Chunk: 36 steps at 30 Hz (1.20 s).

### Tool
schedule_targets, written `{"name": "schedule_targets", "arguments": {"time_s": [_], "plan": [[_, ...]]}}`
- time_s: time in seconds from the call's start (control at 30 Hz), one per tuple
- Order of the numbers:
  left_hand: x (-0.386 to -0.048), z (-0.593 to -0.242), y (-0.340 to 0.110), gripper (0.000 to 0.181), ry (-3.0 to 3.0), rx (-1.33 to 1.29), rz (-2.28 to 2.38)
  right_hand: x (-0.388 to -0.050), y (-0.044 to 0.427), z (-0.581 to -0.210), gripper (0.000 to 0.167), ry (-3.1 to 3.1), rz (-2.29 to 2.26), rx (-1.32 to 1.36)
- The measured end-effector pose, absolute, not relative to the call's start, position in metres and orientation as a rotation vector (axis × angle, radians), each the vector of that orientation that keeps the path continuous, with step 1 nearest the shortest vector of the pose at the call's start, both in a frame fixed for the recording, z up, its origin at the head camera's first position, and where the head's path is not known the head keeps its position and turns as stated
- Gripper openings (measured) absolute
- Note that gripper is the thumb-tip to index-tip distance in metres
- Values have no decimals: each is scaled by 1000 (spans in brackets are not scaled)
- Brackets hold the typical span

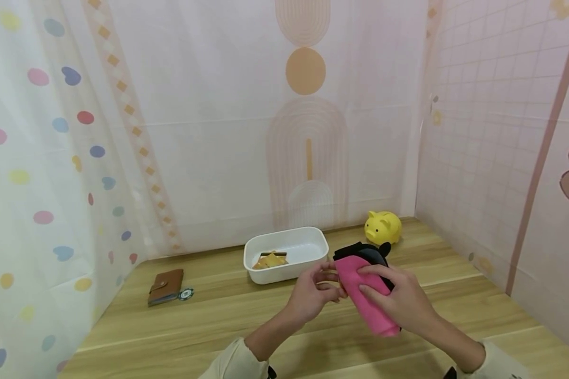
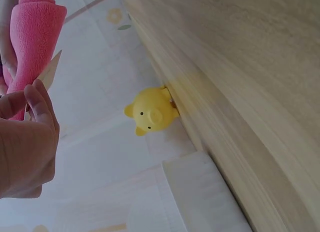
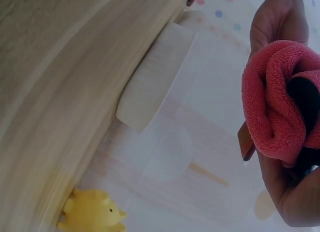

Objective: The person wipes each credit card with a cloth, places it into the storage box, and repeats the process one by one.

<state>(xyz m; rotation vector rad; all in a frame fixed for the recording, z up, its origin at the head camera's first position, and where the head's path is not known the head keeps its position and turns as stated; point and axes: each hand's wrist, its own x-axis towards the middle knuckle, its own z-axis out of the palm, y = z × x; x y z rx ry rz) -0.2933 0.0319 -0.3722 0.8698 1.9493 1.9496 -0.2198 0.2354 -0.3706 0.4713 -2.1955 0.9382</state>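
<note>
A fuzzy pink cloth (image 1: 353, 276) hangs tilted between both hands, rolled or folded round a black thing (image 1: 360, 250) whose kind I cannot tell. My right hand (image 1: 403, 297) grips the pink cloth, with thumb and fingers over its front. At the cloth's left edge, my left hand (image 1: 310, 295) has curled fingers. In the left wrist view, the left hand (image 2: 30, 152) pinches a thin tan card-like piece (image 2: 49, 75) against the cloth (image 2: 35, 37). An orange-brown corner of this piece (image 3: 245, 142) sticks out beneath the cloth (image 3: 272, 102) in the right wrist view.
Behind the hands stands a white basin (image 1: 308, 245) with several orange-and-gold cards (image 1: 270, 260) in it. A yellow piggy bank (image 1: 383, 227) sits at the back right. On the left lie a brown wallet (image 1: 166, 285) and a poker chip (image 1: 186, 293). Curtains (image 1: 208, 158) surround the wooden table (image 1: 208, 321).
</note>
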Motion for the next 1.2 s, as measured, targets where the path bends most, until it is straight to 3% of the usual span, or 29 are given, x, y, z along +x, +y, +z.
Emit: {"name": "schedule_targets", "arguments": {"time_s": [1.2], "plan": [[-290,-369,-14,37,2037,879,2043,-228,251,-379,30,-2112,949,450]]}}
